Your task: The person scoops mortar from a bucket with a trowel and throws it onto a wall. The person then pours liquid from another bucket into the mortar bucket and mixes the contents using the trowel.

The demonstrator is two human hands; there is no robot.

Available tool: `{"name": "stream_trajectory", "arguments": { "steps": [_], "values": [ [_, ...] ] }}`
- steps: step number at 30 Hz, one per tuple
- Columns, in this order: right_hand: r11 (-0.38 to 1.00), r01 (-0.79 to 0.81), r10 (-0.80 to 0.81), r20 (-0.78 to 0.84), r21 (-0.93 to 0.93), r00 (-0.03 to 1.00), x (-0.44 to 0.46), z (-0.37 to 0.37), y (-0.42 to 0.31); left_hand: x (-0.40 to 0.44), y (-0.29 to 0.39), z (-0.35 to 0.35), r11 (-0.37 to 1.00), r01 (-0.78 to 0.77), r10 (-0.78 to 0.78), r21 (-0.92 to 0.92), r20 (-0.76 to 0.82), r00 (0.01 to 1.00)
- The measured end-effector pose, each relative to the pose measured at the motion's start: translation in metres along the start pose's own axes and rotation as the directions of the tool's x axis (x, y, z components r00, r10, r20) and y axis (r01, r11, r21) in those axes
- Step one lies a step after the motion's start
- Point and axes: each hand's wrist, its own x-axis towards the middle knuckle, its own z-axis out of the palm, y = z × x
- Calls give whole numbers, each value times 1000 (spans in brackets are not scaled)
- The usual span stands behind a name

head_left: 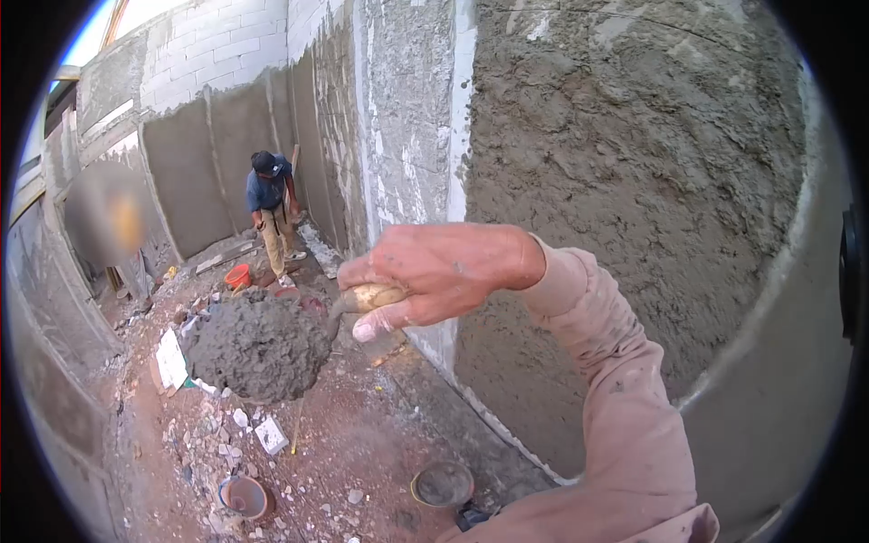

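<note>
My right hand [444, 271] is wrapped round the wooden handle of a trowel [373, 297], held out in front of me at the end of a pink-sleeved arm. A large heap of wet grey mortar [258, 348] sits on the trowel and hides its blade. Pale smears mark the thumb. To the right of the hand stands a wall with rough, fresh mortar [625, 181] on it, apart from the trowel. My left hand is out of view.
Another person [272, 213] stands by the far wall near an orange bucket [237, 276]. Below are two more buckets, one at left [244, 496] and one nearer [443, 484]. Rubble and a white block [270, 435] litter the ground. A blurred patch [109, 217] covers the left side.
</note>
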Motion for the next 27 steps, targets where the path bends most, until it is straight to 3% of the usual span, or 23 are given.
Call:
{"name": "stream_trajectory", "arguments": {
  "steps": [3,4,6,8,12,14,15,16,17,18,20,22,25,27],
  "values": [
    [987,153,-152,22,-46,988,19,-67,16,10,35,18,1000,-8,8,-1,-3,1000],
    [997,-15,9,66,77,998,14,-91,10,14,46,25,1000,-4,4,-4,-6,1000],
    [958,53,-80,83,283,993,12,-130,44,23,70,36,1000,4,-4,-8,-17,1000],
    [886,97,-109,0,454,994,2,-171,91,27,90,46,1000,23,-23,-13,-32,999],
    [749,79,109,-240,658,965,-44,-250,235,27,126,58,998,59,-61,-34,-64,996],
    [642,20,396,-354,767,848,-85,-288,337,26,133,63,996,78,-81,-41,-67,994],
    [708,-118,602,-507,697,617,-101,-294,356,28,134,65,995,83,-86,-49,-67,994],
    [718,-274,695,-646,640,315,-112,-296,370,29,133,65,994,91,-95,-58,-68,993],
    [795,-151,606,-756,588,249,-129,-290,363,31,132,67,993,99,-103,-69,-68,992],
    [857,-48,514,-841,514,168,-147,-279,341,32,127,68,991,114,-119,-76,-66,991],
    [926,62,353,-913,372,205,-179,-242,298,35,117,70,986,141,-147,-93,-62,987],
    [947,36,306,-930,320,204,-186,-170,260,19,89,63,976,175,-186,-132,-77,980],
    [836,72,521,-829,543,201,-184,-1,245,-41,13,42,937,235,-268,-258,-98,958],
    [594,55,767,-586,802,260,-185,157,273,-92,-28,22,901,274,-329,-336,-118,937]
  ]
}}
